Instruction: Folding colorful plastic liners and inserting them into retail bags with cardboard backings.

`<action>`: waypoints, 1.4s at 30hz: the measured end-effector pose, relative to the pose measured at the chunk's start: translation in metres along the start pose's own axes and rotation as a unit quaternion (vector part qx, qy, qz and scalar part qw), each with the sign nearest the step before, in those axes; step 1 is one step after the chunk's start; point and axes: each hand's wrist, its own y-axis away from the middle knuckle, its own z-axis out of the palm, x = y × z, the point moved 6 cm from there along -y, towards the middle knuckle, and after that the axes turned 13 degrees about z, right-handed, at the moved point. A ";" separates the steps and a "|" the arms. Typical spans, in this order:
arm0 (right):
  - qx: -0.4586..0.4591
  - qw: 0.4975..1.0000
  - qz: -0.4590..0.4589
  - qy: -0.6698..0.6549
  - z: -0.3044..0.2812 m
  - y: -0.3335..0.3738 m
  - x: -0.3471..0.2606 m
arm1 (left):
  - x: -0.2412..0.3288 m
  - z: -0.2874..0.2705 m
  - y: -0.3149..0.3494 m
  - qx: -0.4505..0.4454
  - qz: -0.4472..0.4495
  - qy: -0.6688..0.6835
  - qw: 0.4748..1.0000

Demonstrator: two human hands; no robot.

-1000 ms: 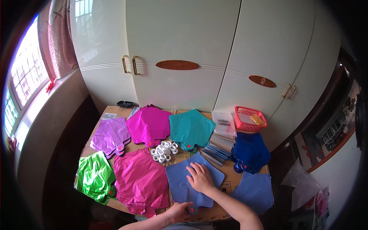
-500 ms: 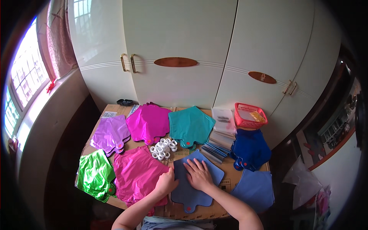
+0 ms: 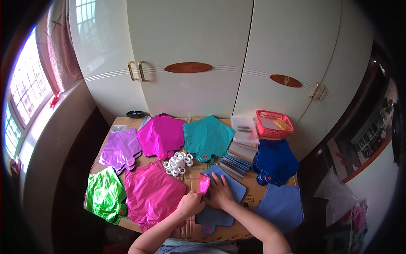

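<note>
A matte blue, flat five-sided piece with a rounded tab, looking like a deflated foil balloon (image 3: pixel 215 219), lies in front of me. My right hand (image 3: pixel 220 192) rests on it, palm down with fingers spread. At its left edge, my left hand (image 3: pixel 191 204) is closed with the thumb and fingers pinched. A narrow strip of shiny pink foil (image 3: pixel 204 184) stands up from those fingers. Whether this strip is a turned-up side of the blue balloon or a separate piece, I cannot tell. Left of my left hand spreads a pile of pink foil balloons (image 3: pixel 153 192).
Around lie green (image 3: pixel 105 195), lilac (image 3: pixel 121 148), magenta (image 3: pixel 161 134), teal (image 3: pixel 208 136), dark blue (image 3: pixel 277 161) and more matte blue foil pieces (image 3: pixel 281 207). Several white rings (image 3: pixel 177 164), fanned grey-blue sheets (image 3: pixel 234 158) and a red basket (image 3: pixel 275 124) share the cardboard (image 3: pixel 192 178).
My left hand has moved right, onto the blue balloon's left edge, and a pink strip now shows in its fingers. The blue balloon's left side looks narrower. The view has shifted slightly.
</note>
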 end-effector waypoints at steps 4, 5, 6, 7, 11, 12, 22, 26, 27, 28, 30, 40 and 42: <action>-0.017 1.000 0.003 0.002 0.001 -0.001 0.002 | 0.012 -0.004 0.000 0.007 -0.001 0.016 1.000; -0.024 1.000 0.006 0.001 -0.002 -0.001 0.002 | 0.015 -0.004 0.000 0.013 0.010 0.019 1.000; -0.033 0.999 0.008 0.000 -0.003 0.000 0.001 | 0.016 -0.006 0.001 0.019 0.021 0.021 0.999; -0.025 1.000 0.004 -0.006 -0.003 0.000 0.001 | 0.017 -0.006 0.002 0.025 0.031 0.023 0.999; -0.005 1.000 -0.007 -0.025 0.001 0.001 0.001 | 0.013 -0.003 0.003 0.058 0.084 0.011 0.995; -0.001 1.000 -0.008 -0.027 0.001 0.001 0.002 | 0.014 -0.005 0.003 0.062 0.082 0.019 0.994; 0.042 0.992 -0.022 -0.117 0.004 0.000 0.009 | 0.024 -0.005 0.001 0.090 0.114 0.023 0.989; 0.096 0.962 -0.003 -0.255 0.008 -0.005 0.028 | 0.019 0.001 -0.002 0.067 0.103 0.030 0.992; 0.105 0.946 0.009 -0.306 0.006 -0.006 0.031 | 0.015 0.005 -0.002 0.065 0.103 0.021 0.992; 0.113 0.939 0.016 -0.323 0.003 -0.005 0.032 | 0.014 0.007 -0.002 0.063 0.104 0.013 0.993; 0.130 0.924 0.031 -0.357 -0.005 -0.003 0.032 | 0.014 0.007 -0.001 0.068 0.099 0.026 0.992; 0.174 0.937 0.032 -0.300 -0.007 -0.002 0.030 | 0.019 0.000 0.002 0.075 0.106 0.052 0.990; 0.180 0.938 0.029 -0.296 -0.008 -0.002 0.029 | 0.022 -0.008 -0.001 0.040 0.208 -0.073 0.975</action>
